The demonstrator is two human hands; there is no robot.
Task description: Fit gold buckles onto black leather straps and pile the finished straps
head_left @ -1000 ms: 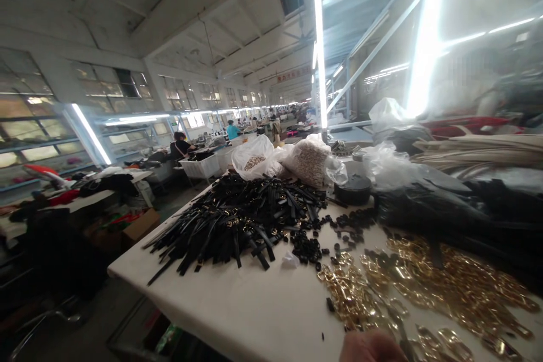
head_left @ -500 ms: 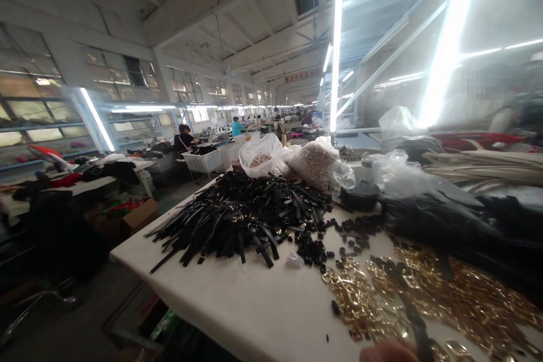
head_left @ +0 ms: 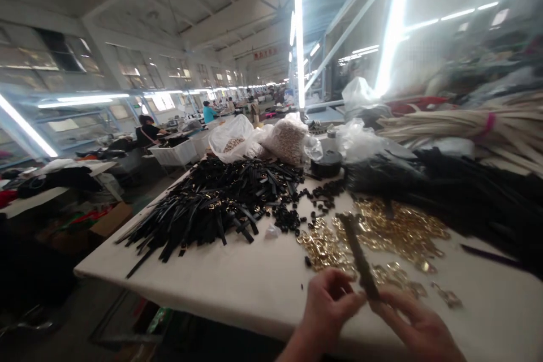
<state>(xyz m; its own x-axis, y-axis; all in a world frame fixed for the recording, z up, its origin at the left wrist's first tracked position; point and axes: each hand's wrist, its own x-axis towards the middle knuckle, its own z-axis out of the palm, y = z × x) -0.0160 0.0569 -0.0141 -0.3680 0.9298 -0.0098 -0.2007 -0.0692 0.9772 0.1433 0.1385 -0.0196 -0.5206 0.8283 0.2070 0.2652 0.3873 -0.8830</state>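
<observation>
Spreading beneath everything, a smooth, pale table [head_left: 203, 294] runs from in front of the hands out toward ten o'clock. At ten o'clock on it sprawls the pile of black straps [head_left: 203, 209], flat and narrow with a dull leathery sheen, small gold buckles glinting among them. At two o'clock lies a dark, stringy bundle [head_left: 470, 198], limp and matte; behind it, toward one o'clock, cream strands [head_left: 449, 124] are gathered under a pink tie [head_left: 487, 123]. A heap of gold hardware [head_left: 399, 226], shiny and link-shaped, spreads between twelve and one. At eleven stands a clear plastic bag [head_left: 288, 138], crinkled and bulging with beige bits.

The right hand [head_left: 418, 319] is clamped on the lower end of a dark strip [head_left: 357, 254], fingers and thumb together. The left hand [head_left: 324, 302] curls at nine o'clock from that end, thumb tip just beside it; whether it touches or grips, I cannot tell. From the right fingertips the strip, flat, straight and slim, slants toward eleven o'clock, over the gold pieces. Smallest are the stubby black loops [head_left: 286, 218], clustered at ten.
</observation>
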